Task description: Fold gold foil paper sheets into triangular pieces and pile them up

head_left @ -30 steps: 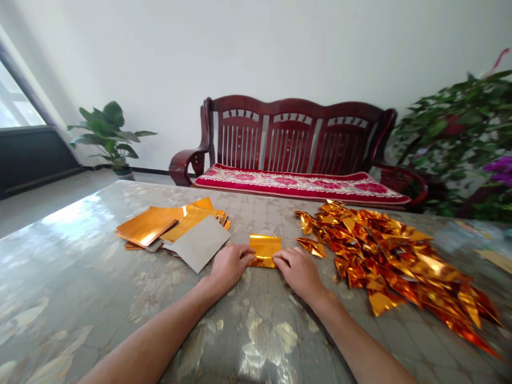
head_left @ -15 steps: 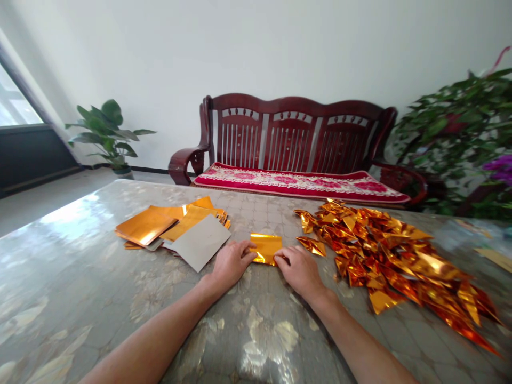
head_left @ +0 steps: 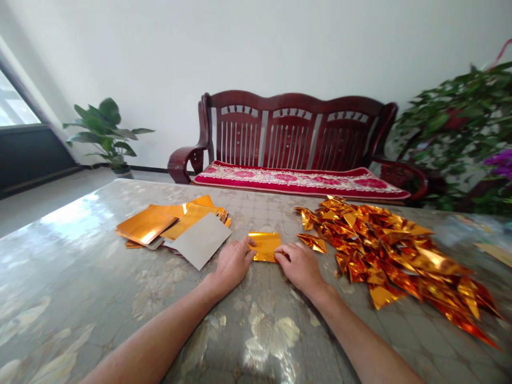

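A small sheet of gold foil paper (head_left: pixel 265 246), folded over at its far and near edges, lies on the table between my two hands. My left hand (head_left: pixel 235 260) pinches its left edge, thumb and fingers closed on it. At the opposite edge my right hand (head_left: pixel 299 266) grips the near right corner, its fingers bent. To the left sits a stack of flat gold foil sheets (head_left: pixel 148 224), with a sheet showing its grey-white back (head_left: pixel 203 241) on top. A heap of folded gold foil pieces (head_left: pixel 380 250) spreads over the table on the right.
The table (head_left: pixel 120 309) has a glossy floral cover. Clear plastic wrapping (head_left: pixel 466 229) lies at its right edge. Beyond it stands a dark wooden bench (head_left: pixel 292 133) with a red patterned cushion (head_left: pixel 296 180). Potted plants (head_left: pixel 104 130) flank the bench.
The near edge of the held foil paper lies flatter and straighter than before. Both hands keep their hold, with only slight finger movement.
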The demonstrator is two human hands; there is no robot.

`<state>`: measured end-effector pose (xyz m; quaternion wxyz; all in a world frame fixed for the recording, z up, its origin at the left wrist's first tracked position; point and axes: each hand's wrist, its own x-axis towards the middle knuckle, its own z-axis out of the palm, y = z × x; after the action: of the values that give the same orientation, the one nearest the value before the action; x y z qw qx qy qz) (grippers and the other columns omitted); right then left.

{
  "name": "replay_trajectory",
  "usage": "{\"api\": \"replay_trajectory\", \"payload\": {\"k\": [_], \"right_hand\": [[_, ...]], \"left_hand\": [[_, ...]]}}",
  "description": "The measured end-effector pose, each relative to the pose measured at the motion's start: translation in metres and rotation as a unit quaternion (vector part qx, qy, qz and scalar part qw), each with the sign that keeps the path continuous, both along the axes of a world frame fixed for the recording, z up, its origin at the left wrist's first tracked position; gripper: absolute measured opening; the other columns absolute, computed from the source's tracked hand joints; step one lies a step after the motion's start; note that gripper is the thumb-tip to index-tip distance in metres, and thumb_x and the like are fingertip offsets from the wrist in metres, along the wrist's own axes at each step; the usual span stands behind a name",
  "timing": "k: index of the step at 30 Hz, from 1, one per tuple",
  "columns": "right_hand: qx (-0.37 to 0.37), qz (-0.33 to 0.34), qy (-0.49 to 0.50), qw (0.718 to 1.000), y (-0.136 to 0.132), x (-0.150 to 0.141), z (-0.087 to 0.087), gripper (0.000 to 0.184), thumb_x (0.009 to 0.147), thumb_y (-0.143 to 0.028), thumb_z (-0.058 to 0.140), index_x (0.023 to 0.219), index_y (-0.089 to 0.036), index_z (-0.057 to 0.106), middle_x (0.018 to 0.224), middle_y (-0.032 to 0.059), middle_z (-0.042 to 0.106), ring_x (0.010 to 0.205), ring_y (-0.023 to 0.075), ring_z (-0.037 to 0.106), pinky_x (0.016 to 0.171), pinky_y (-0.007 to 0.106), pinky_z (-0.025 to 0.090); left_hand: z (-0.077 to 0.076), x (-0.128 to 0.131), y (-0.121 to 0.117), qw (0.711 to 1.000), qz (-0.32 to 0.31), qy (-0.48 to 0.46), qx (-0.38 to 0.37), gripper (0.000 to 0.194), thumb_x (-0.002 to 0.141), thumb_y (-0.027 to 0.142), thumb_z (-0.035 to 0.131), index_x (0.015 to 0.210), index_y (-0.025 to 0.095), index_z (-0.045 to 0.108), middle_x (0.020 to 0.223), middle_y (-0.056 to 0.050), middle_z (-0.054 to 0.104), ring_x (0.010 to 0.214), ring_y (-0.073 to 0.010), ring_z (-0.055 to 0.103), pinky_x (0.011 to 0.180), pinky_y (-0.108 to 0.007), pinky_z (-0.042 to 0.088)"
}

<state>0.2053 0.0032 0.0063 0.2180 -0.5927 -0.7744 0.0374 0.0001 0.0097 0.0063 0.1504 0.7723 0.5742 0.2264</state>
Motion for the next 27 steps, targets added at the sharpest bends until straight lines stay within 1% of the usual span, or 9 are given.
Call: {"api": "replay_trajectory", "payload": {"k": [4, 7, 16, 27], "right_hand": [[0.002, 0.002, -0.008, 1.0, 0.0004, -0.0004, -0.0004, 0.016, 0.09, -0.026, 0.058, 0.087, -0.026, 0.074, 0.088, -0.0003, 0.074, 0.087, 0.0179, 0.06, 0.077, 0.027, 0.038], [0.007, 0.004, -0.009, 1.0, 0.0007, -0.0001, -0.0011, 0.015, 0.09, -0.026, 0.058, 0.087, -0.026, 0.073, 0.088, -0.0005, 0.074, 0.088, 0.018, 0.06, 0.078, 0.027, 0.038], [0.008, 0.006, -0.005, 1.0, 0.0005, 0.0004, -0.0015, 0.012, 0.088, -0.026, 0.061, 0.087, -0.026, 0.073, 0.088, -0.0006, 0.073, 0.088, 0.0171, 0.06, 0.078, 0.027, 0.038], [0.014, 0.013, -0.016, 1.0, -0.0004, 0.0, -0.0018, 0.011, 0.089, -0.025, 0.061, 0.088, -0.025, 0.072, 0.089, -0.0006, 0.072, 0.09, 0.0176, 0.06, 0.08, 0.028, 0.038]], "left_hand": [[0.0007, 0.0024, -0.0022, 0.999, 0.011, 0.031, 0.004, 0.017, 0.094, 0.029, 0.05, 0.109, 0.021, 0.056, 0.082, -0.001, 0.068, 0.086, -0.0189, 0.065, 0.074, -0.027, 0.042], [0.0004, 0.0034, -0.0024, 0.999, 0.006, 0.045, 0.015, 0.017, 0.095, 0.029, 0.05, 0.109, 0.022, 0.056, 0.084, 0.0, 0.069, 0.087, -0.019, 0.065, 0.075, -0.027, 0.042], [0.0015, 0.0018, -0.0023, 0.998, -0.007, 0.05, 0.022, 0.012, 0.093, 0.027, 0.051, 0.101, 0.023, 0.06, 0.086, 0.0, 0.069, 0.086, -0.0185, 0.064, 0.074, -0.027, 0.041], [-0.0007, 0.0028, -0.0045, 0.996, -0.008, 0.073, 0.04, 0.012, 0.093, 0.028, 0.053, 0.102, 0.023, 0.058, 0.093, -0.002, 0.071, 0.09, -0.02, 0.065, 0.076, -0.029, 0.042]]}}
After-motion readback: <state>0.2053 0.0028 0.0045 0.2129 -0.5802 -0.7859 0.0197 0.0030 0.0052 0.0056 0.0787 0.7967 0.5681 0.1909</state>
